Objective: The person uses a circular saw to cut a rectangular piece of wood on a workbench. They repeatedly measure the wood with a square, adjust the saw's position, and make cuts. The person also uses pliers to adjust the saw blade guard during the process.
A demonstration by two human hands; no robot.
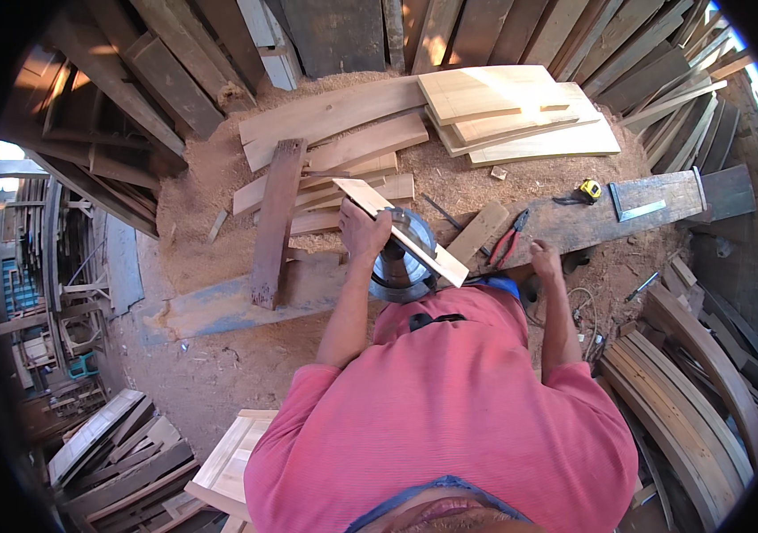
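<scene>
Left hand [365, 233] closed on a pale board [410, 233], slanted across a round saw-like tool [394, 266] just right of that hand. Right hand [546, 258] loosely curled, contents unclear; red-handled pliers [509, 240] just left. Likely positioning; next move calls for steadying the board.

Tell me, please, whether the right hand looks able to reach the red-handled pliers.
Probably yes: the right hand is close beside the red-handled pliers, and nothing visible lies between them.
</scene>
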